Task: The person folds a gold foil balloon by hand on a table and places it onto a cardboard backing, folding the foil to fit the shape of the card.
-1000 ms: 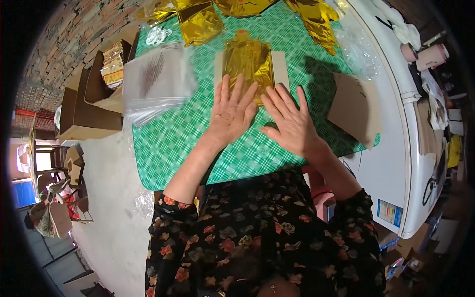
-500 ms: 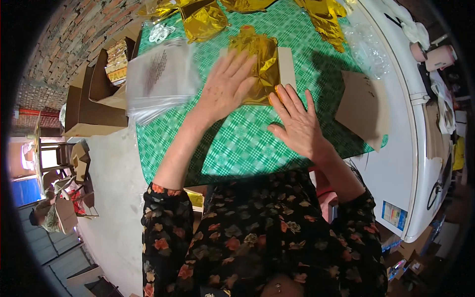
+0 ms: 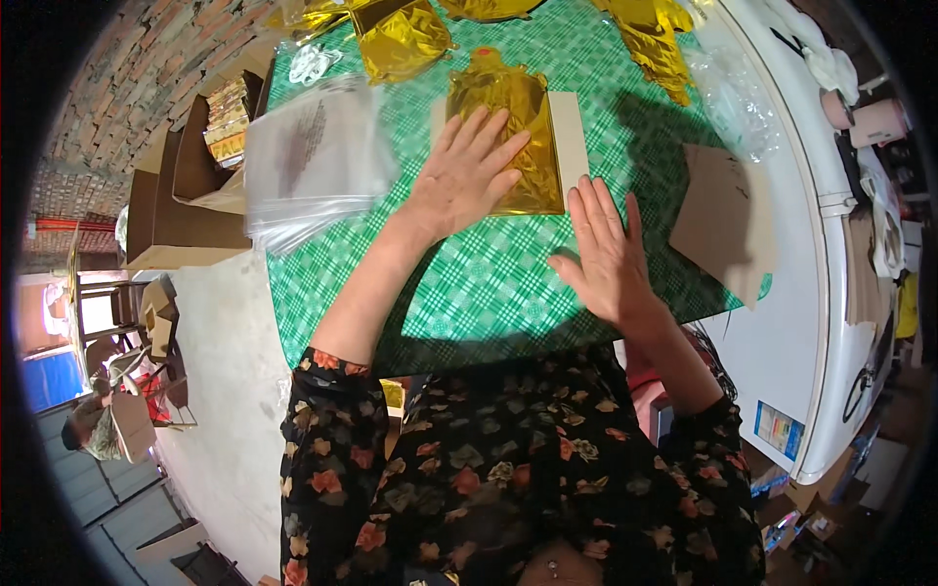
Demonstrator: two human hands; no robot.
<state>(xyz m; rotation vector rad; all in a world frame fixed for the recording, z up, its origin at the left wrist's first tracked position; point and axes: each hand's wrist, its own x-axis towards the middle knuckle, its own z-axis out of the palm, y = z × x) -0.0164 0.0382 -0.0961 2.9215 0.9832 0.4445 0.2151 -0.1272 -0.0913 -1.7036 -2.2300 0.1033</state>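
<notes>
A flat gold foil balloon (image 3: 532, 161) lies in front of me on a pale cardboard sheet (image 3: 571, 127), whose edges show on both sides of it. My left hand (image 3: 467, 174) rests flat on the foil's left part, fingers spread. It hides some of the foil and of the card's left edge. My right hand (image 3: 608, 246) is stretched out just by the card's lower right corner, its palm over the green checked tablecloth (image 3: 479, 283). Neither hand holds anything. To the left lies a stack of clear plastic bags (image 3: 318, 146).
More gold foil pieces (image 3: 403, 44) lie along the far edge, with others (image 3: 650, 49) at far right. Clear plastic wrap (image 3: 733, 103) and a loose cardboard sheet (image 3: 718, 220) lie to the right, beside a white appliance (image 3: 782, 342). Open brown boxes (image 3: 186, 220) stand left of the table.
My left hand has moved slightly right and down across the foil, which looks flatter. My right hand has left the foil's lower corner, shifting right and toward me.
</notes>
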